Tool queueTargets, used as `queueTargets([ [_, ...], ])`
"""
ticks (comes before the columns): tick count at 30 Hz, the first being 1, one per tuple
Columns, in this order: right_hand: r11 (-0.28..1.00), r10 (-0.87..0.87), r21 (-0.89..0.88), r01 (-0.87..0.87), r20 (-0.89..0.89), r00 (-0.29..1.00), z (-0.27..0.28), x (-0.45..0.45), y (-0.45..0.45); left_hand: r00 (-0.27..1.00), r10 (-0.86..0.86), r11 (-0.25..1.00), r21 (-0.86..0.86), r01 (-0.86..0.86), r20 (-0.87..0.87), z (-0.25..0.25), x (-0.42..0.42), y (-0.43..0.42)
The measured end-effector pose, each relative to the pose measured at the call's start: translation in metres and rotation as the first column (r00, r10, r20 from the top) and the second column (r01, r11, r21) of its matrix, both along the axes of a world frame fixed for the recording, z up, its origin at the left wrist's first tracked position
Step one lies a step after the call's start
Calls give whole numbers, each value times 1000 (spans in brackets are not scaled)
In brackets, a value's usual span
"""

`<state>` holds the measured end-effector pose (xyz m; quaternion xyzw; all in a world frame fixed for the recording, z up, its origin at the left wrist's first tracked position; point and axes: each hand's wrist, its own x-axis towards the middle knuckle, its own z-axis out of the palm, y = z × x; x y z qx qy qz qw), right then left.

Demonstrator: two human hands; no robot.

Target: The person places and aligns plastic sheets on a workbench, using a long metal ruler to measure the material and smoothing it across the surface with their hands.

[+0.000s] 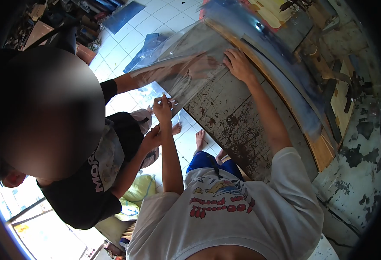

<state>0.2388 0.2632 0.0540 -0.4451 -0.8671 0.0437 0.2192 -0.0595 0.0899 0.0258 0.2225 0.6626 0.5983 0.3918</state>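
Note:
A clear plastic sheet (pixel 186 47) stretches over the far left part of a worn, stained tabletop (pixel 229 117) and hangs past its edge. My left hand (pixel 162 109) is closed in a pinch on the sheet's near edge, just off the table's left side. Fingers bent and slightly apart, my right hand (pixel 238 65) presses down at the sheet's right end, beside a long curved wooden strip (pixel 285 104). A co-worker's forearm (pixel 168 71) reaches along the sheet and is seen through the plastic. The co-worker's other hand (pixel 152 138) is close to my left forearm.
Close on my left stands the co-worker in a dark shirt (pixel 86 182). Right of the wooden strip lies a bluish plastic-covered length (pixel 281 65). Boards and tools (pixel 344 91) lie farther right. Blue sheets (pixel 123 16) rest on the tiled floor (pixel 114 56); a yellowish sack (pixel 140 188) is below.

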Motion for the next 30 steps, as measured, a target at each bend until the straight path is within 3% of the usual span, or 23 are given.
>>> queueTargets([
  [4, 997, 27, 69, -26, -19, 999, -1, 8, 9, 996, 31, 997, -71, -37, -82, -3, 2, 3],
  [6, 996, 42, 75, -40, -17, 999, -5, 8, 9, 968, -20, 986, -165, -21, -248, -3, 1, 4],
  [10, 992, 95, 86, -94, -16, 995, -2, 12, 13, 960, 35, 989, -130, -74, -279, 2, 9, 5],
  [12, 992, 116, 62, -114, -44, 992, 3, 12, 12, 816, -2, 964, -219, -153, -578, -8, 2, 4],
  [14, 992, 117, 50, -114, -50, 992, 1, 12, 13, 658, -15, 957, -201, -208, -753, -20, -5, 0],
  [16, 993, 109, 61, -106, -43, 993, -1, 12, 14, 687, -103, 966, -237, -104, -719, -28, -16, -4],
  [19, 995, 91, 52, -89, -29, 995, -5, 12, 15, 962, -156, 950, -302, 83, -226, -15, -25, -6],
  [22, 995, 89, 45, -87, -35, 995, -7, 13, 16, 973, -230, 942, -250, 223, 1, -17, -44, -4],
  [26, 995, 81, 58, -78, -55, 995, -11, 14, 17, 952, -277, 929, -217, 301, 133, -18, -57, -1],
  [30, 997, 67, 50, -65, -40, 997, -12, 16, 17, 974, -183, 945, -249, 212, 133, -5, -48, 2],
])
